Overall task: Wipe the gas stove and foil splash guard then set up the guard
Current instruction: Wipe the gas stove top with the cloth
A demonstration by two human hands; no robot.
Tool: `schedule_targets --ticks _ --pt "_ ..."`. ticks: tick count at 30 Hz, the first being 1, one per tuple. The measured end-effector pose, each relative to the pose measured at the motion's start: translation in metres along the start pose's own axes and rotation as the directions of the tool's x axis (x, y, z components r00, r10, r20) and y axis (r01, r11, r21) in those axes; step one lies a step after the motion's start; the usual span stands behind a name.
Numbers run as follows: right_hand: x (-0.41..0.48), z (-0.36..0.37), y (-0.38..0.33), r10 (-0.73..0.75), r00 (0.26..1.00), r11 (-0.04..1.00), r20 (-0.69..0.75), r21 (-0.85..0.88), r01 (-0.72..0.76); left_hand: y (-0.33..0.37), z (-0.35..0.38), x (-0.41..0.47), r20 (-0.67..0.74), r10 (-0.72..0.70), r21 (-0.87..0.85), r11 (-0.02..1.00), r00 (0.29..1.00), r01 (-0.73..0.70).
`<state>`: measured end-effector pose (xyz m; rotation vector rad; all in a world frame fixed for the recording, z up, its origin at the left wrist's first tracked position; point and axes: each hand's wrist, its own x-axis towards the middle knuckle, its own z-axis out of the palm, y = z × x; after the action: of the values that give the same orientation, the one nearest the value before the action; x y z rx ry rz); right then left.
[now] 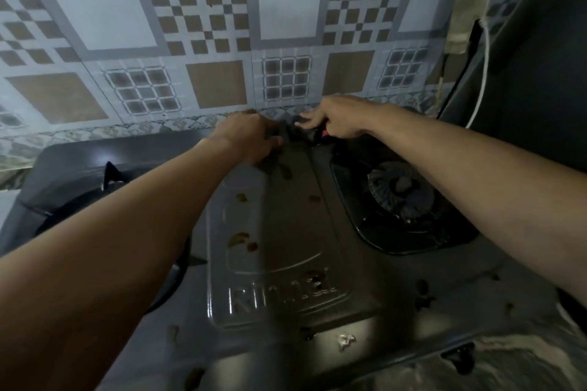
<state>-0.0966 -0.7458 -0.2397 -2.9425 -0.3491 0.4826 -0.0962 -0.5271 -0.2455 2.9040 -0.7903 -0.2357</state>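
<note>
The grey gas stove [279, 263] fills the lower view, its middle panel dotted with brown food stains. Its right burner [401, 190] sits bare in a black well, and part of a pan support [111, 176] shows on the left side. Both my hands reach to the stove's back edge by the wall. My left hand [251, 136] and my right hand [333, 117] both grip a dark crumpled cloth [290, 128] between them. A small pink bit shows under my right hand. No foil splash guard is in view.
A patterned tiled wall [206, 41] rises right behind the stove. A white cord [482, 73] hangs at the right beside a dark upright surface [540, 57]. A stove knob [460, 355] sticks out at the front right. Crumbs lie on the stove's front.
</note>
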Motion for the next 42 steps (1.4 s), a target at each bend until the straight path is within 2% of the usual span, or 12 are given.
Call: schedule_targets --ticks 12,18,25,33,38,42 --pt "-0.020 -0.002 0.060 -0.006 0.999 0.994 -0.043 0.107 0.010 0.030 0.013 0.017 -0.013 -0.028 0.016 0.999 1.000 0.028" --pt "-0.042 -0.004 0.097 0.050 0.998 0.994 -0.049 0.099 -0.045 0.040 0.013 0.020 -0.057 -0.061 -0.012 0.998 0.996 0.061" --pt "-0.063 -0.002 0.130 0.082 0.995 0.989 -0.055 0.131 -0.075 0.067 0.022 0.038 -0.053 -0.001 -0.031 1.000 0.999 -0.001" --pt "-0.088 0.007 0.162 0.195 0.970 0.972 -0.142 0.158 -0.172 0.080 0.024 0.050 -0.076 0.001 -0.022 1.000 0.997 -0.003" --pt "-0.092 0.000 0.158 0.258 0.961 0.956 -0.097 0.171 -0.240 0.079 0.019 0.051 -0.060 0.021 -0.049 0.999 0.998 -0.024" --pt "-0.088 -0.014 0.137 0.318 0.948 0.939 -0.027 0.145 -0.311 0.065 0.014 0.043 -0.064 0.052 -0.134 0.989 0.997 -0.061"
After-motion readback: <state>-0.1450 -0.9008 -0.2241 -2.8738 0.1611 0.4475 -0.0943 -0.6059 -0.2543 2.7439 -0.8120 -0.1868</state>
